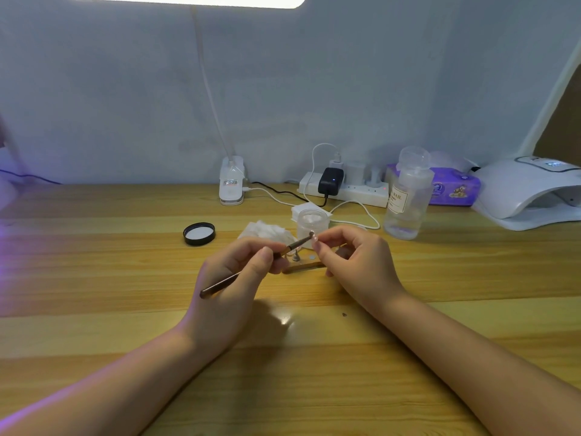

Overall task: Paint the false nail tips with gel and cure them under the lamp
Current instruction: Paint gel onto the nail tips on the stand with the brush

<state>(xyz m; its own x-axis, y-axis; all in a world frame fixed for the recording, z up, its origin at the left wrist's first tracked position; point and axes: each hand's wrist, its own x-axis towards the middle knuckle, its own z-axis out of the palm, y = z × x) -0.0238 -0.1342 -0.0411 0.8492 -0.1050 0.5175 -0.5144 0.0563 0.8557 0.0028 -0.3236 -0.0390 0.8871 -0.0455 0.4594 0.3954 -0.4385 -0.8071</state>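
Head view gives us 1 small clear jar (310, 222) standing open at the far side of our hands, with something white inside that we cannot make out; its black round lid (199, 234) lies apart to the left, pale liner facing up. To the right stands 1 tall clear plastic bottle (407, 196) with a paper label, holding clear liquid low down. We count 1 white domed curing lamp (522, 190) at far right, 1 purple tissue pack (452, 185) and 1 white power strip (345, 187) along the wall.

Our left hand (234, 278) curls round 1 thin dark brush (251, 268), thumb and fingers pinching the shaft. Our right hand (355, 258) pinches 1 small nail tip (312, 235) at the brush end, above the table. Below them lies 1 flat wooden holder (303, 266) on the striped, glossy wooden table (94, 278), just near a soft white cotton pile (267, 230).
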